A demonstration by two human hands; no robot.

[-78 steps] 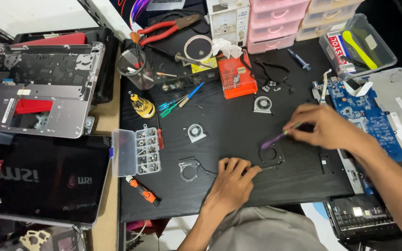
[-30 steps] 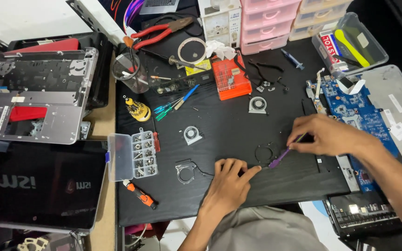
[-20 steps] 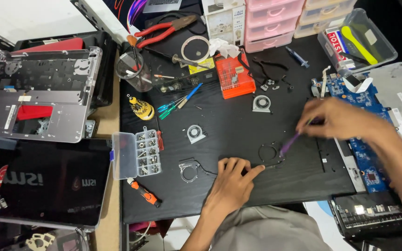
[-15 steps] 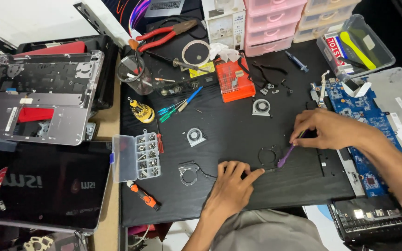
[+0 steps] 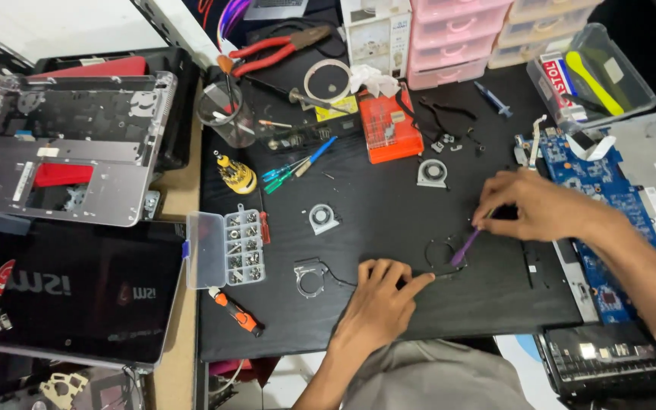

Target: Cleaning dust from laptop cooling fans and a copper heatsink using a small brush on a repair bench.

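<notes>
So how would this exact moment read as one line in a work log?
left hand: fingertips pressing black fan frame to black mat | right hand: holding purple pry tool, tip at frame | screw box: open

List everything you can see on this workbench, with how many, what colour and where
purple tool: 1, purple, right hand, tip at the ring part
ring part: 1, black, mat centre, under both hands
fan frame: 1, grey, left of the left hand
small fans: 2, grey, mid mat
screw box: 1, clear, mat's left edge
orange case: 1, orange, top centre
pliers: 1, red handles, top
glass cup: 1, clear, top left of mat
drawer unit: 1, pink, top
circuit board: 1, blue, right
laptop shell: 1, silver, left
laptop lid: 1, black, lower left
black mat: 1, black, centre
left hand: 1, pressing the ring part
right hand: 1, fingers pinching the tool
</notes>
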